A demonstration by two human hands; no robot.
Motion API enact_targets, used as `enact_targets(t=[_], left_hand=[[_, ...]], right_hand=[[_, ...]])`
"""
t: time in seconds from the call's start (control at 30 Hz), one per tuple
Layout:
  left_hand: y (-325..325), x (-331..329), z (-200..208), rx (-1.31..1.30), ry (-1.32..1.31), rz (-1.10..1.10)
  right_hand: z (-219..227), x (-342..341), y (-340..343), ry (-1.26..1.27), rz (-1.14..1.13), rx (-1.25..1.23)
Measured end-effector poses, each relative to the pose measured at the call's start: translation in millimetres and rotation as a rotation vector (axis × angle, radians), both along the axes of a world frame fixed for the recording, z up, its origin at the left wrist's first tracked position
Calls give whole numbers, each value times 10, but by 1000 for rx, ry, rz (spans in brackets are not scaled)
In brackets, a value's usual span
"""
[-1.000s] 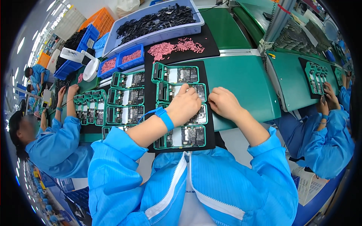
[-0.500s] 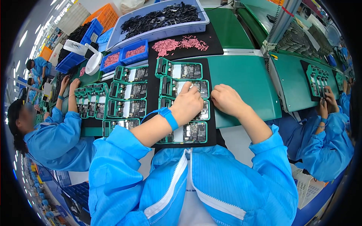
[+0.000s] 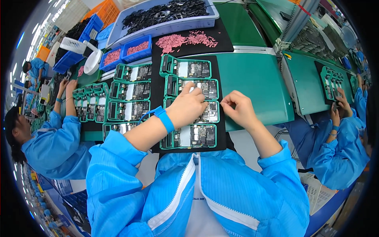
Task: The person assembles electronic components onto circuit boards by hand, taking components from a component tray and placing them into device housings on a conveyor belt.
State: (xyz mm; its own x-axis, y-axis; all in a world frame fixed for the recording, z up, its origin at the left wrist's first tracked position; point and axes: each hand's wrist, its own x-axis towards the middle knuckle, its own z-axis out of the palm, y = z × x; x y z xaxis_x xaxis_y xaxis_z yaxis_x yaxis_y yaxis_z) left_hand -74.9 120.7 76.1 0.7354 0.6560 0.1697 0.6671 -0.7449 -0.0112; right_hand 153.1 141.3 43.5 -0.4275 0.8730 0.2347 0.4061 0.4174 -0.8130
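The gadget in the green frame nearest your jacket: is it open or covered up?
Open: circuitry shows bare inside the green frame, beside a white strip.

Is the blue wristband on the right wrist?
No, the blue wristband sits just behind the left hand, and the right hand has none.

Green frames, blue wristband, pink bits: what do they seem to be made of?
Green frames: probably hard plastic, faintly glossy, judging by their crisp edges and slight sheen.
Blue wristband: perhaps matte fabric or soft plastic, given its flat, bending strip.
Pink bits: maybe rubber or foam, showing no shine; too small to tell.
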Motion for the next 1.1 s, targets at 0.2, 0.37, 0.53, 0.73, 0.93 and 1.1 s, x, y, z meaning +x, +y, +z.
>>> enact_targets(t=[0.2, 0.37, 0.53, 0.73, 0.93, 1.1], left_hand=[[-35, 22, 107, -70, 12, 51], [-330, -164, 532, -213, -531, 252], [-757, -457, 966, -137, -741, 394], [-1204, -703, 1233, -66, -963, 478], [-1513, -863, 1137, 117, -1163, 514], [-1622, -1043, 1082, 282, -1135, 715]], right_hand=[[41, -198, -360, -94, 239, 327], [-24, -286, -484, -192, 271, 478], [68, -363, -519, -314, 287, 558], [180, -300, -457, -483, 453, 623], [292, -224, -530, -589, 471, 689], [352, -249, -234, -321, 423, 399]])
